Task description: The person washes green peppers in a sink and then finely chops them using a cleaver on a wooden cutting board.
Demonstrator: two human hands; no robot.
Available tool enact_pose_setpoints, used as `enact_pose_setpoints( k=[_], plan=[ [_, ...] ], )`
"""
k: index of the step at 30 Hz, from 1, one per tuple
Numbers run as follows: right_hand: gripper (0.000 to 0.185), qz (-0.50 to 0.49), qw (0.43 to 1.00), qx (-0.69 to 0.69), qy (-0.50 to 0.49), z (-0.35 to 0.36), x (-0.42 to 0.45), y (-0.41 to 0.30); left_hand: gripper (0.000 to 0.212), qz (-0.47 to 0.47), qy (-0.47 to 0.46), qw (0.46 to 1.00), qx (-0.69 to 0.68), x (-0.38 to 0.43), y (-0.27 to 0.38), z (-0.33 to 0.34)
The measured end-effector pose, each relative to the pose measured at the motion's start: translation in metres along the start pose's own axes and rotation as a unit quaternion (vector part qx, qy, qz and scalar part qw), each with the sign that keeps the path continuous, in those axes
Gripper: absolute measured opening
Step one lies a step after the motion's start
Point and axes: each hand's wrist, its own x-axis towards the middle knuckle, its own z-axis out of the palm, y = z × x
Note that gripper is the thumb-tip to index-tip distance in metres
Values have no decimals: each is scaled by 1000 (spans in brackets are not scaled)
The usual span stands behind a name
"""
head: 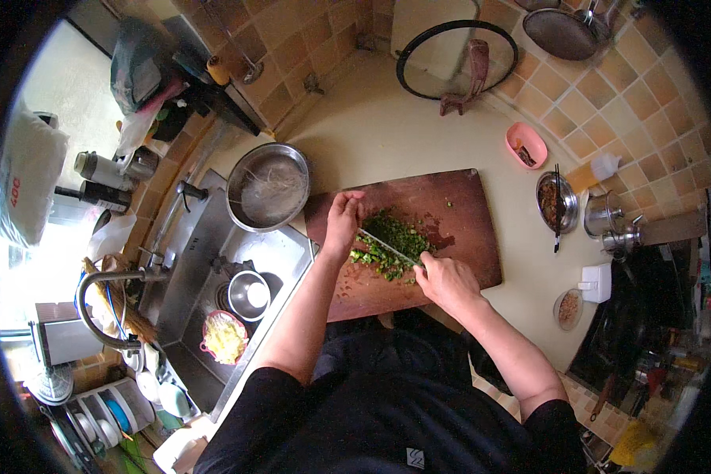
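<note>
A kitchen knife (388, 246), seen nearly edge-on, crosses a pile of chopped green vegetable (394, 228) on the wooden cutting board (468, 231). My right hand (448, 279) is closed around its handle, which the fingers hide. At the blade's far end is my left hand (345, 220), its fingers bent and close together above the board's left part. Whether they touch the blade or pinch something small cannot be made out. Green bits and wet patches lie about the pile.
Left of the board, a steel bowl (268, 186) holds pale strands in liquid. The sink (198, 355) contains a smaller bowl (249, 296) and a red basket (225, 336) of pale yellow shreds. At right stand a pink dish (526, 145) and a metal plate (551, 201) with chopsticks (557, 208) across it.
</note>
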Motion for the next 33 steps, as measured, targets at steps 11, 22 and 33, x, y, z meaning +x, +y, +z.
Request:
enact_pose_setpoints(
  k=[11,22,33],
  plan=[
    [26,31,989,58,135,43,-11,22,15,81,-9,981,177,16,-1,37],
    [24,10,993,77,86,24,3,41,15,99,-1,969,227,8,4,31],
    [23,-48,998,-16,45,0,16,23,14,-11,30,999,24,11,7,11]
  ],
)
